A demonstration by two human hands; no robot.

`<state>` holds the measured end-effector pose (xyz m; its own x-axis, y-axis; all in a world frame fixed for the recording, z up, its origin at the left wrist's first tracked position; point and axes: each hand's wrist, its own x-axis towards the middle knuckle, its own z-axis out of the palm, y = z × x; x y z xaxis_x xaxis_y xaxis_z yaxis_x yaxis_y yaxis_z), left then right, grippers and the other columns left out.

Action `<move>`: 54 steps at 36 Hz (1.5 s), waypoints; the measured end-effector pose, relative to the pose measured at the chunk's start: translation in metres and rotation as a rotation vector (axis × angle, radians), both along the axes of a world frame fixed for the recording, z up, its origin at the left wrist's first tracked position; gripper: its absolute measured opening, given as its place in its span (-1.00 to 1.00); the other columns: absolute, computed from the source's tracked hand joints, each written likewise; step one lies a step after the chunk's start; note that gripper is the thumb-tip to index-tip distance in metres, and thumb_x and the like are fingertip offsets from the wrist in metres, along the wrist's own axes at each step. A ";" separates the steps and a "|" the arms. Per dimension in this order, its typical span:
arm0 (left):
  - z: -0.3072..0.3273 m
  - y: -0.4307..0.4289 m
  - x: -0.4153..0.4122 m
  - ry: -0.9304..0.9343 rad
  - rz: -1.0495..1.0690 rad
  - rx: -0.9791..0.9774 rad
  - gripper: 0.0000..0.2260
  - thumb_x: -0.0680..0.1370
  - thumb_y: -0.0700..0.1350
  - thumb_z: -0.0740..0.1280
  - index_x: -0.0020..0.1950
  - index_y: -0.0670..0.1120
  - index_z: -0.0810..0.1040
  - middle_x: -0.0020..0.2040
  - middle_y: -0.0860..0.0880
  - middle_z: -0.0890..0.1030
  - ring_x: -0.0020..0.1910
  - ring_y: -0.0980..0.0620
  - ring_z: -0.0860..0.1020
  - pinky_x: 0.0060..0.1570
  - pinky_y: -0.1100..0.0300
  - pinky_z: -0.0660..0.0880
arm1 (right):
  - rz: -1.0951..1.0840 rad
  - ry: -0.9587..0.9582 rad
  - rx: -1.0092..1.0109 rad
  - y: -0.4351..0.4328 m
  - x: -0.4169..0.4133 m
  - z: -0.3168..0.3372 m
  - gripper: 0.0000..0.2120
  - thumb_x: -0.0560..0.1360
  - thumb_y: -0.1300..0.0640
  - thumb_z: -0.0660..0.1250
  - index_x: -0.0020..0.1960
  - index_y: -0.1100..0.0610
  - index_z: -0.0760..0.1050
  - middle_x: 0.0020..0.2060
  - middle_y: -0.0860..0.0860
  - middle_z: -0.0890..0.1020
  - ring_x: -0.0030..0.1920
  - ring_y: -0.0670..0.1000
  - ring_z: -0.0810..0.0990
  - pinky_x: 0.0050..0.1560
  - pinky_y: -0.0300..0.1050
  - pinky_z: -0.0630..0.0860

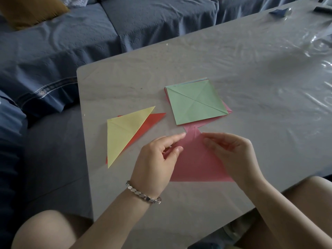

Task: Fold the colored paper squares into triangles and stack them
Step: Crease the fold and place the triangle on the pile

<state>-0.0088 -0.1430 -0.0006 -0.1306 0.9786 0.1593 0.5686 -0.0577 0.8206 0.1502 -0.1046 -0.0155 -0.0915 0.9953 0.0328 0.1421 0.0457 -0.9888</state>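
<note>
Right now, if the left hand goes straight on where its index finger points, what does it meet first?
Probably the left hand passes the tip of the pink folded paper triangle it holds, then meets the green creased paper square lying just beyond; depth is unclear.

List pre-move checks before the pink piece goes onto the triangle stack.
1. Pink paper folded to a triangle: ok, tip points toward the green square.
2. Tip corners matched: cannot tell, the tip looks blunt.
3. Grip: ok, left hand and right hand both hold the pink paper near its tip.
4. Stack alignment: not ok, yellow triangle sits offset on the red triangle, and red shows along its right edge.
5. Squares left to fold: ok, the green square tops a pile of unfolded sheets.
</note>
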 end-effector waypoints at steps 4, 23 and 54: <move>0.001 0.000 -0.001 -0.026 0.002 -0.026 -0.71 0.44 -0.29 0.39 0.09 0.00 0.61 -0.18 0.30 0.54 -0.26 0.43 0.49 -0.19 0.59 0.34 | 0.005 0.007 -0.005 -0.001 0.000 0.000 -0.74 0.39 0.32 0.41 -0.23 -0.06 0.61 -0.35 -0.27 0.65 -0.28 -0.28 0.59 -0.20 -0.47 0.47; -0.009 -0.001 -0.002 -0.216 0.054 -0.171 -0.79 0.41 -0.28 0.43 -0.24 0.05 0.60 -0.37 0.12 0.62 -0.40 0.28 0.52 -0.31 0.45 0.41 | 0.203 -0.328 0.097 0.005 0.009 0.000 -0.70 0.40 0.26 0.42 -0.25 -0.17 0.59 -0.27 -0.21 0.66 -0.22 -0.10 0.59 -0.13 -0.36 0.48; -0.069 0.027 -0.028 -0.153 0.301 -0.577 -0.81 0.37 -0.26 0.42 -0.43 -0.07 0.57 -0.52 0.03 0.58 -0.42 0.02 0.58 -0.19 0.12 0.58 | 0.524 -1.254 0.324 0.007 0.024 -0.076 -0.34 0.62 -0.06 -0.31 0.22 0.07 0.54 0.22 -0.05 0.56 0.23 -0.04 0.52 0.21 0.09 0.36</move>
